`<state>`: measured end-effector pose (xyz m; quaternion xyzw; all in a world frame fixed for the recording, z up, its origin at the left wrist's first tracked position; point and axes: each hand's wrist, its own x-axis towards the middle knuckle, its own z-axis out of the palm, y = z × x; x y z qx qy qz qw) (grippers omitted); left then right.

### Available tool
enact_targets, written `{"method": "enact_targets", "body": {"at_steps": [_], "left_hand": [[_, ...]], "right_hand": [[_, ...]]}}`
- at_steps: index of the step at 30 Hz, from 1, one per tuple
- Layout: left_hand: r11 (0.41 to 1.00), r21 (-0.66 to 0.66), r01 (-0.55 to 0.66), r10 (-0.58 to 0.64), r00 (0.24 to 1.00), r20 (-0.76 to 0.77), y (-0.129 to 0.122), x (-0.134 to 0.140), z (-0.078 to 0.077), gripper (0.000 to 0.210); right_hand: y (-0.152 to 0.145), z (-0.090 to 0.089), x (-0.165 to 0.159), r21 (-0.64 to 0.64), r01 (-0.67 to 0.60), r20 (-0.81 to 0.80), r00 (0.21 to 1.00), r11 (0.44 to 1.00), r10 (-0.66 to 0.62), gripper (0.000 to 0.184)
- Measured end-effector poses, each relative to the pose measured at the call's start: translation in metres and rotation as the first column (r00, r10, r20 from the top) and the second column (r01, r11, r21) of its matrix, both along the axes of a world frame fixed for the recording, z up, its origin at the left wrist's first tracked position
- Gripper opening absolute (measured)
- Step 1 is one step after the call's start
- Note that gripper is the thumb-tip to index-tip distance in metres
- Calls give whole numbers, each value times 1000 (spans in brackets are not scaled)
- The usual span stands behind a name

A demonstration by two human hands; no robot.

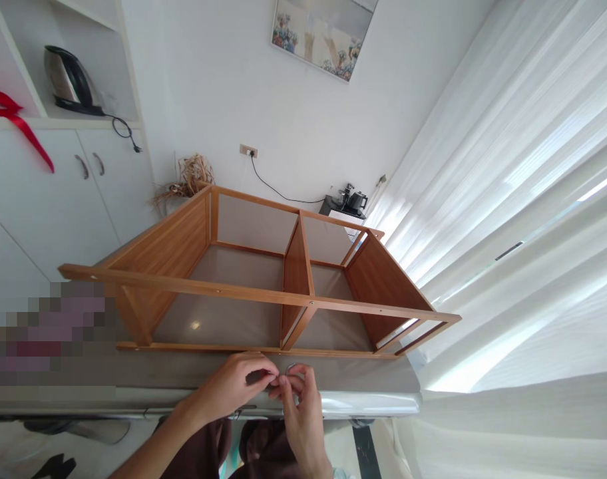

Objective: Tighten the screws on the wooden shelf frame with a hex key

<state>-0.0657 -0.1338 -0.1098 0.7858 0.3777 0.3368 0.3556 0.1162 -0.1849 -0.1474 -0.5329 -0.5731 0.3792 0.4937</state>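
Observation:
A wooden shelf frame point(298, 256) with slatted uprights and three brown panels lies on its side on the grey table point(378, 376). Just in front of its lower rail, my left hand point(238, 382) pinches thumb and fingertips together. My right hand point(301, 399) meets it there, its thumb and fingers bent inward and also closed. Whatever sits between the fingertips is too small to make out. Neither hand grips the frame, though my left hand is close to the lower rail.
A kettle point(70, 80) and a red ribbon point(18, 123) are in the white cabinet area at left. Dried stalks point(191, 174) stand behind the frame. White curtains point(523, 199) hang along the right. A small black-topped stand point(328, 206) holds appliances at the back.

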Motion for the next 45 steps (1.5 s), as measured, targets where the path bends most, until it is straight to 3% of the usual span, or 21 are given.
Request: {"method": "enact_targets", "body": {"at_steps": [3,10,16,21,23,25,28,30,35,45], "left_hand": [[1000,6,-6,6,1000,-1,-1,2,2,18],[994,112,-2,2,1000,5,-5,4,3,21],[992,-110,62,-64,998,-16,0,6,6,28],[981,-165,97,-107,993,-49,-1,6,14,28],[993,-109,38,-47,995,-86,2,5,16,27],[997,39,-66,70,990,-124,8,4,16,24],[943,292,-157,221,954,-202,22,5,8,17],[916,362,-172,277,925,-261,29,7,-1,23],[909,383,-164,295,902,-314,31,11,-15,5],[925,340,-170,285,902,-325,32,12,-8,6]], "right_hand": [[5,7,5,23,-15,21,1000,1000,14,37],[5,34,16,38,-119,221,969,992,107,26],[-3,38,16,39,-116,295,950,992,100,18],[-9,33,20,34,-103,370,925,994,84,14],[-6,31,22,67,-87,402,914,994,52,15],[0,30,24,117,-61,447,895,991,2,17],[13,28,23,187,-69,566,823,980,-50,20],[20,24,20,250,-92,642,761,964,-94,23],[26,13,12,343,-114,705,687,932,-175,28],[28,7,9,406,-121,681,701,906,-212,24]]}}
